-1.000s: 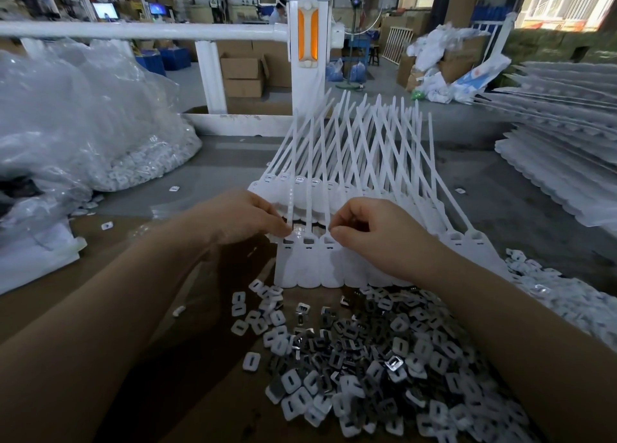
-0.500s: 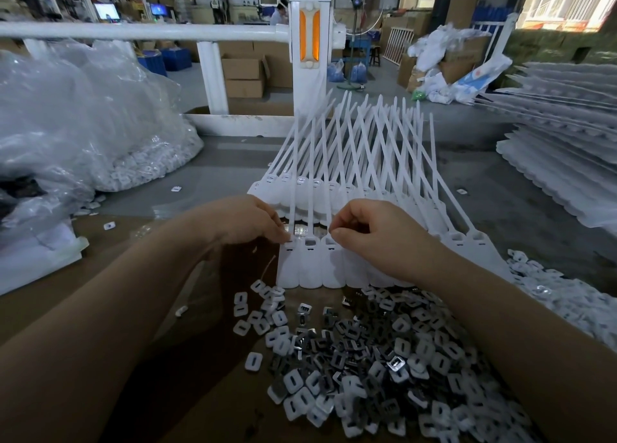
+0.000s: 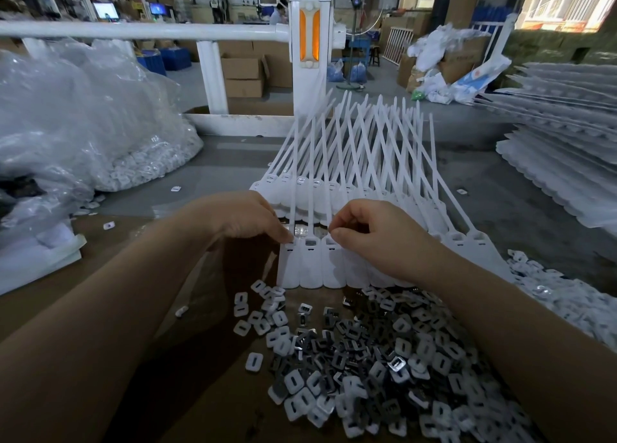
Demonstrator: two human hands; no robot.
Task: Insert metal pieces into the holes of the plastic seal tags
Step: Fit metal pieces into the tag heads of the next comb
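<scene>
**Hands working the front row of seal tags**

Fingers of the left hand (image 3: 243, 218) are curling down onto the leftmost tag's slot, while the right hand (image 3: 377, 239) is pinching at the third slot, presumably seating a metal piece. Seal tags (image 3: 310, 262) are lying fanned in rows, slots nearest the worker; loose metal pieces (image 3: 367, 359) are heaping just below, within reach. Whatever either hand is holding is hiding behind the fingertips.

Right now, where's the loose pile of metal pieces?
In the head view, the pile of metal pieces lies low and centre-right on the brown board, just in front of the row of white tags, under the right forearm.
</scene>
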